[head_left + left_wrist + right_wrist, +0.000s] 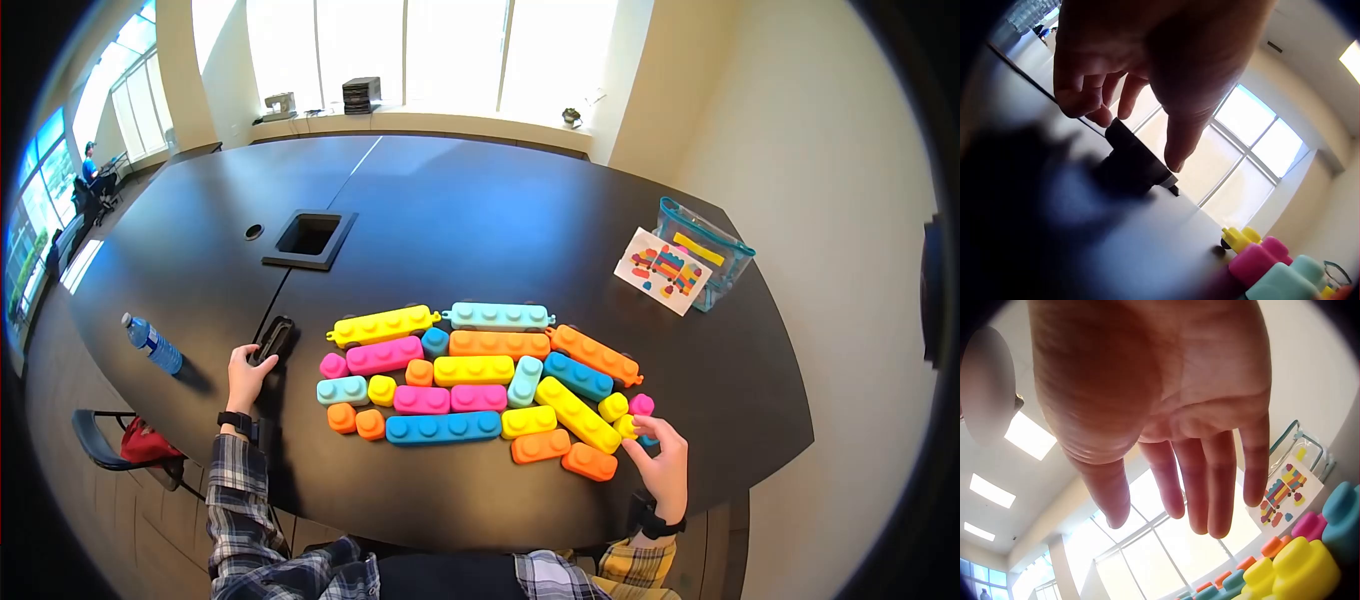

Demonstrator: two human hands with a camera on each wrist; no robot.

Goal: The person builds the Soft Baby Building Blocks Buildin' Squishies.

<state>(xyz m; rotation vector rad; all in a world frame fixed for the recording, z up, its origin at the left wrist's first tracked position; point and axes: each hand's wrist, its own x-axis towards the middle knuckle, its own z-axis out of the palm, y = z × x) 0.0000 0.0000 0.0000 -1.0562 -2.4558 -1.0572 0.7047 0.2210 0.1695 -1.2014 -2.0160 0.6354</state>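
In the head view my left hand (250, 378) is at the near end of a black oblong object (276, 338) on the table's left part. The left wrist view shows thumb and fingertips at opposite sides of this black object (1138, 156), gripping its upper edge. My right hand (664, 465) hovers at the right end of the toy blocks, fingertips right by a small yellow block (625, 427). In the right wrist view that hand's fingers (1194, 487) extend loosely with nothing between them. Rows of pink, blue, orange and yellow blocks (474, 370) lie between both hands.
Wheeled block bases (384, 325) line the back of the blocks. A picture card (662, 270) leans on a clear zip pouch (735, 262). A water bottle (152, 343) stands at left. Behind is a framed table opening (337, 255). A person (97, 178) sits far left.
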